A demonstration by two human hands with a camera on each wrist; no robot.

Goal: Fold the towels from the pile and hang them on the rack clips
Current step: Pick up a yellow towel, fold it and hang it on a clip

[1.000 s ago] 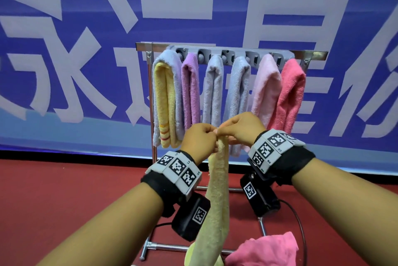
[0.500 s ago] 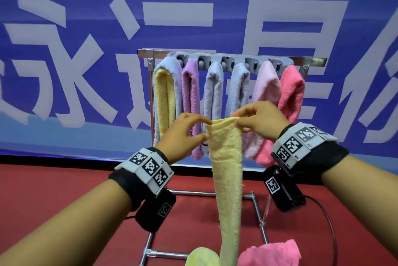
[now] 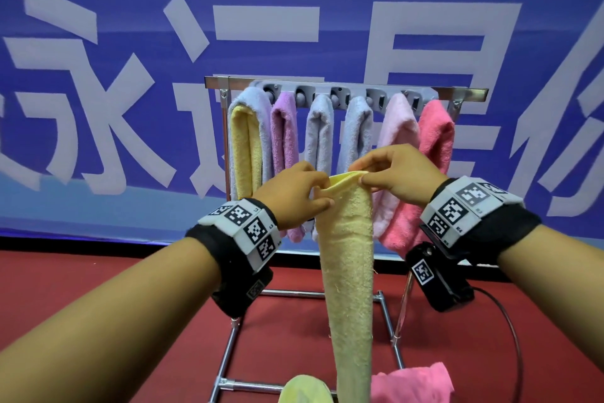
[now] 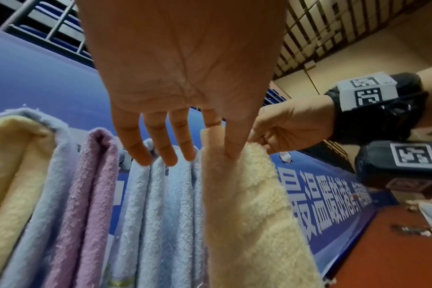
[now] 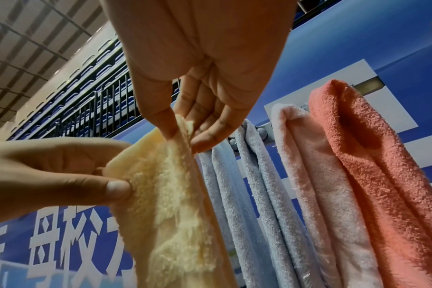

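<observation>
A long pale yellow towel [image 3: 348, 255] hangs down in front of me, held by its top edge. My left hand [image 3: 294, 197] pinches the left corner between thumb and forefinger, its other fingers [image 4: 160, 148] straight. My right hand [image 3: 398, 174] pinches the right corner [image 5: 183, 126] with thumb and fingertips. Behind stands the metal rack [image 3: 346, 89] with its grey clip bar. On it hang several folded towels: a yellow and blue-grey one [image 3: 245, 148], a purple one [image 3: 284, 141], two light blue ones [image 3: 340, 131], a pale pink one [image 3: 398, 131] and a coral one [image 3: 434, 148].
A pink towel [image 3: 411, 383] and a yellow-green towel [image 3: 304, 389] lie low at the bottom edge, by the rack's base bars [image 3: 248, 384]. The floor [image 3: 98, 288] is red. A blue banner [image 3: 130, 76] with white characters fills the background. A cable [image 3: 510, 337] loops from my right wrist.
Both hands have risen with the yellow towel and drawn apart, so its top edge, bunched between them a second ago, is now spread open. The view has tilted up slightly.
</observation>
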